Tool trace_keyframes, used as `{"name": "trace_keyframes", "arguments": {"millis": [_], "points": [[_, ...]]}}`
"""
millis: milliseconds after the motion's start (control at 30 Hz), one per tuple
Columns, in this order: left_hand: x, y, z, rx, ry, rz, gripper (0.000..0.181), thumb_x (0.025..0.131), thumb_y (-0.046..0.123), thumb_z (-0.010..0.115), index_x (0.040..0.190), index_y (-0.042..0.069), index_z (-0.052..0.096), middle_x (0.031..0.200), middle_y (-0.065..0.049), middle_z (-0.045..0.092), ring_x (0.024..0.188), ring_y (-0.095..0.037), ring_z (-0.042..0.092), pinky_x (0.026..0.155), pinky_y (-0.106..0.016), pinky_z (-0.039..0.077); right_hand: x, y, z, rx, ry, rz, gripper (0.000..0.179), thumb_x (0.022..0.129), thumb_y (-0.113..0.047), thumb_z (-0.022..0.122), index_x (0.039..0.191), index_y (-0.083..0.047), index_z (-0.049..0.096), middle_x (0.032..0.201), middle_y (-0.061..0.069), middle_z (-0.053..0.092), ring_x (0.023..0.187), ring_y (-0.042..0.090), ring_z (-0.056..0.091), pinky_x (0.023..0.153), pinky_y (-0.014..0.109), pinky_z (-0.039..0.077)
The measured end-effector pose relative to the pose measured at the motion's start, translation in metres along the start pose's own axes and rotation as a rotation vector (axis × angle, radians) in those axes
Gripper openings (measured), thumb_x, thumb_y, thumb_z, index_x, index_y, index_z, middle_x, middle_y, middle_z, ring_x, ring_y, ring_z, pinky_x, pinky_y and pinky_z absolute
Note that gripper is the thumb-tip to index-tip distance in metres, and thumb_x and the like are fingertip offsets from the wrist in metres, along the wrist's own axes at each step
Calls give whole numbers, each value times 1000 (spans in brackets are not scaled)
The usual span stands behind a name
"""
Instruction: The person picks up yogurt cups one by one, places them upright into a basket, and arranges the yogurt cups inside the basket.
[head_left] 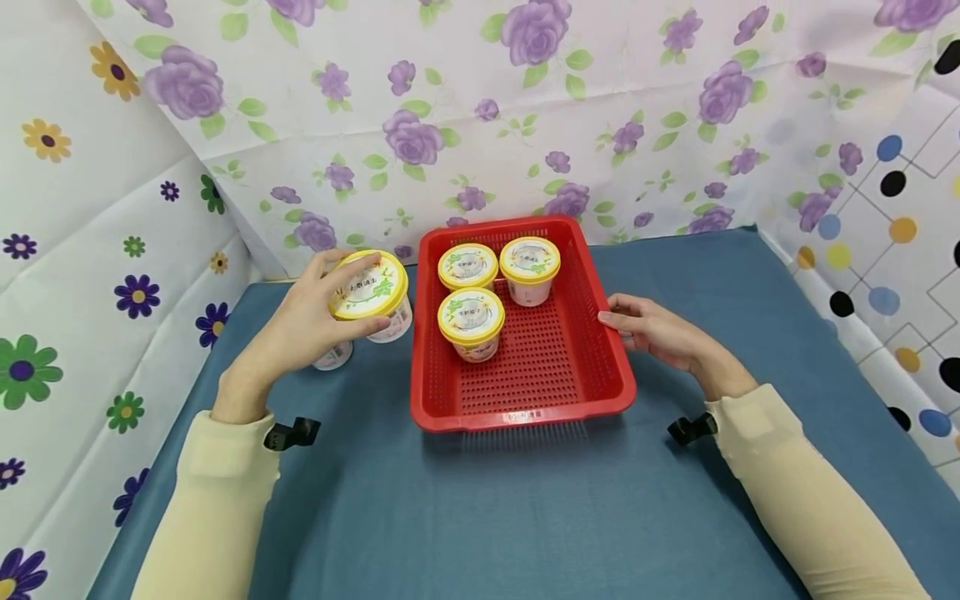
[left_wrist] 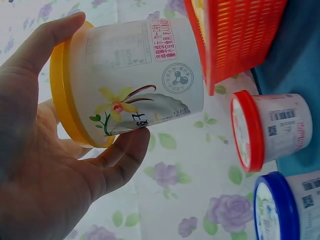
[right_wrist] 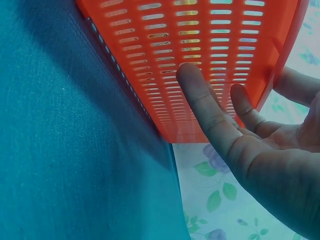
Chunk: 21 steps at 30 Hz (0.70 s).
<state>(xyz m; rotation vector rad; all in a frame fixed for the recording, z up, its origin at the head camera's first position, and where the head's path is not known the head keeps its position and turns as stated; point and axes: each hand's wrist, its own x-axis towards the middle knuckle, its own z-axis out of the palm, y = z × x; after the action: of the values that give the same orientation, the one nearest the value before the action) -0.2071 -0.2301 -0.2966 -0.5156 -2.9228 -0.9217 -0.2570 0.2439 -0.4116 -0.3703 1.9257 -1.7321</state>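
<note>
My left hand [head_left: 303,312] grips a paper tub with a yellow lid [head_left: 371,287], its fingers and thumb spread around the lid. In the left wrist view, this tub [left_wrist: 140,75] shows a vanilla flower print on its white side. It is held just left of a red plastic basket [head_left: 525,412]. Inside the basket, toward the back and left, stand three yellow-lidded tubs [head_left: 471,321]. My right hand [head_left: 660,333] holds the basket's right rim, with the thumb at the rim and fingers against the slotted outer wall [right_wrist: 165,55].
Partly hidden below the left hand is another tub [head_left: 333,357] on the blue cloth [head_left: 480,517]. The left wrist view shows a red-lidded tub [left_wrist: 282,127] and a blue-lidded tub [left_wrist: 280,207]. Flower-printed sheets [head_left: 450,108] rise behind the table.
</note>
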Motion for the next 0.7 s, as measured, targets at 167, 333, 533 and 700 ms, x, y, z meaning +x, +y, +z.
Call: {"name": "trace_keyframes", "arguments": {"millis": [167,333,533,700], "points": [[5,8,-6,-6,15,24,82,89,43,82,160,30,44,159,-15,29,131,-38,41,97,-53,48,0,-1,-2,11,0,-10,38,109,-27,56,129,4,48,121,19,61,103,28,73,91,44,61],[13,15,-4,-26,6,47,82,88,47,82,160,34,44,160,-12,29,132,-36,39,98,-53,48,-1,-1,-4,16,-6,-18,37,109,-25,55,131,4,48,120,18,61,103,27,73,91,44,61],[23,26,3,-48,-19,40,83,87,53,81,159,37,43,161,-10,28,135,-35,38,100,-55,49,0,2,-4,15,-13,-10,37,109,-25,55,130,4,48,118,17,61,102,27,73,91,44,61],[36,37,11,-63,-51,62,84,86,53,82,159,36,44,160,-10,29,136,-34,38,103,-55,48,1,4,-2,17,-7,-5,36,109,-26,56,129,4,48,117,16,62,100,26,74,91,43,61]]}}
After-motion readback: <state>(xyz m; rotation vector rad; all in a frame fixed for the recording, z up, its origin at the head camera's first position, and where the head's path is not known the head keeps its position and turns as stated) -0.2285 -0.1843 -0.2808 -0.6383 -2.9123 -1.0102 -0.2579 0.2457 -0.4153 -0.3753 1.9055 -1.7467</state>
